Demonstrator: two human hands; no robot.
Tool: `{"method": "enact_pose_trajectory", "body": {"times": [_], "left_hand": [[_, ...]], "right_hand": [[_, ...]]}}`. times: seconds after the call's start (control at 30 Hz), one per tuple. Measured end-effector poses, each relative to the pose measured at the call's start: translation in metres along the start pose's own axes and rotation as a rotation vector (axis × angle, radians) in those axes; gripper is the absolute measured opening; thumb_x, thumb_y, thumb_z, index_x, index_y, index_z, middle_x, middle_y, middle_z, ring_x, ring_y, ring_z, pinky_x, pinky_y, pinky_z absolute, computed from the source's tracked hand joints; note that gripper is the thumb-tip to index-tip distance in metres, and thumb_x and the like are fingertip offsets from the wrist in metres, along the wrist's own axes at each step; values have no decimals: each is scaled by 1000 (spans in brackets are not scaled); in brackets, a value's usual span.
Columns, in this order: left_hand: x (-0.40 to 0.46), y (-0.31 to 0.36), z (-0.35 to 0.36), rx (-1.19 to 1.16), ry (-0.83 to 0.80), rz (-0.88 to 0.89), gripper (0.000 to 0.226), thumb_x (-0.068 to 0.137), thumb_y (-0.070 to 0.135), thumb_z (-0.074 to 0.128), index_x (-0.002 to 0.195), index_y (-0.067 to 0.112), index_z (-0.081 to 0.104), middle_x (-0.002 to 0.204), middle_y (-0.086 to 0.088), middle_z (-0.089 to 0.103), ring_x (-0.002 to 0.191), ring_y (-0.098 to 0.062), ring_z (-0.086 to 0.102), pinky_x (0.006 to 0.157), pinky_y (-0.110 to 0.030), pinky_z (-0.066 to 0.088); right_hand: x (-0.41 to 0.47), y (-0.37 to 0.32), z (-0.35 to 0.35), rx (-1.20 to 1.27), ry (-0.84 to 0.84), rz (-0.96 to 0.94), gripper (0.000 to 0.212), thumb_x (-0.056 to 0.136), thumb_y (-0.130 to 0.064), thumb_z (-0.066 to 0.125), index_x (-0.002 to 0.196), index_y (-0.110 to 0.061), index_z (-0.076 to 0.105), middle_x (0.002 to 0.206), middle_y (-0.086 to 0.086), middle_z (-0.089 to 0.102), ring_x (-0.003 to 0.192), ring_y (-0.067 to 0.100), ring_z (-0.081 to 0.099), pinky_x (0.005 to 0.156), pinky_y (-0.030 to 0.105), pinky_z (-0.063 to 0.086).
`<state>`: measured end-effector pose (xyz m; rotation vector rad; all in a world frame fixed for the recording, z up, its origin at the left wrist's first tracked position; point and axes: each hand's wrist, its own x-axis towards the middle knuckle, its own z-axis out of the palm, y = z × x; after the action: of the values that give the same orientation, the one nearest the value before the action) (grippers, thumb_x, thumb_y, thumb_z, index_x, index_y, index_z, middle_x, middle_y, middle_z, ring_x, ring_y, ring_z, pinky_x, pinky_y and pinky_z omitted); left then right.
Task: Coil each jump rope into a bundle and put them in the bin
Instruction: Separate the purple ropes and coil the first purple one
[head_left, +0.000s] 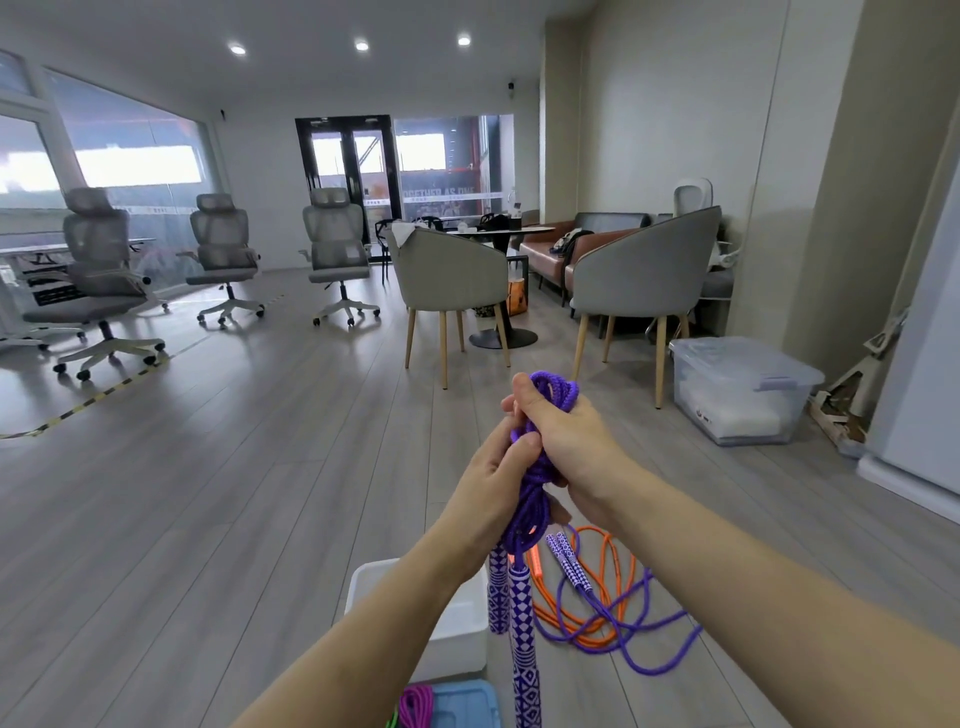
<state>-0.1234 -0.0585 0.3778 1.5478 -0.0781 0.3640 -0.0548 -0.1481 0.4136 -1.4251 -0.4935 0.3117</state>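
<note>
Both hands meet at the centre of the frame, raised above the floor. The right hand clenches the upper part of a coiled purple rope, with loops protruding above the fist. The left hand grips the same bundle just below, thumb pressed against the strands. The two patterned handles of this rope hang straight down from the bundle toward the lower centre of the frame.

A white bin stands on the floor at lower centre, partly hidden behind the left forearm. Just right of it, an orange rope and a second purple rope lie loose and intertwined on the floor; the second rope's handles rest side by side across the orange strands. At the bottom edge, a blue bin holds a pink rope, with a green strand beside it.

At right of frame, a clear lidded box sits against the wall. Two grey armchairs flank a round table in the upper centre. Three office chairs stand in the upper left, before the windows.
</note>
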Motion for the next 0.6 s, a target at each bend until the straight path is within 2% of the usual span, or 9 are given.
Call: {"method": "enact_pose_trajectory", "body": {"times": [0.13, 0.23, 0.33, 0.4, 0.5, 0.6], "left_hand": [[1, -5, 3, 48, 50, 31, 25, 109, 24, 44, 127, 21, 60, 111, -19, 68, 77, -22, 72, 62, -31, 60], [1, -4, -5, -43, -44, -94, 25, 108, 33, 41, 112, 20, 61, 90, -23, 65, 59, -26, 66, 55, -36, 59], [0, -1, -16, -162, -205, -267, 37, 103, 46, 38, 121, 16, 48, 79, -17, 60, 50, -24, 57, 49, -30, 54], [-2, 1, -18, -180, -270, -313, 39, 102, 52, 37, 120, 18, 46, 78, -14, 59, 51, -22, 56, 49, -28, 53], [-2, -1, -14, -141, -221, -280, 40, 102, 52, 39, 122, 18, 48, 81, -15, 61, 55, -25, 58, 54, -31, 54], [1, -10, -9, -95, -49, -131, 35, 104, 44, 43, 122, 16, 52, 88, -19, 65, 59, -31, 61, 57, -35, 56]], "right_hand": [[2, -1, 5, 128, 75, 84, 41, 98, -49, 62, 96, -9, 68, 94, 6, 73, 78, 17, 71, 62, 27, 55], [5, -2, 2, 126, 64, 18, 42, 99, -50, 58, 84, -12, 67, 95, 8, 70, 80, 19, 68, 74, 34, 57], [6, -1, -10, 68, -100, -117, 39, 93, -52, 58, 71, -21, 66, 100, 6, 72, 98, 17, 69, 93, 35, 53], [7, 0, -16, 46, -210, -151, 40, 91, -53, 56, 67, -21, 64, 98, 7, 68, 94, 13, 67, 97, 36, 51], [11, 1, -21, 26, -216, -187, 44, 91, -52, 55, 77, -11, 62, 95, 5, 70, 94, 12, 68, 100, 35, 50], [14, 1, -28, -89, -223, -171, 48, 92, -54, 55, 103, -11, 72, 105, 4, 76, 102, 17, 71, 99, 36, 53]]}}
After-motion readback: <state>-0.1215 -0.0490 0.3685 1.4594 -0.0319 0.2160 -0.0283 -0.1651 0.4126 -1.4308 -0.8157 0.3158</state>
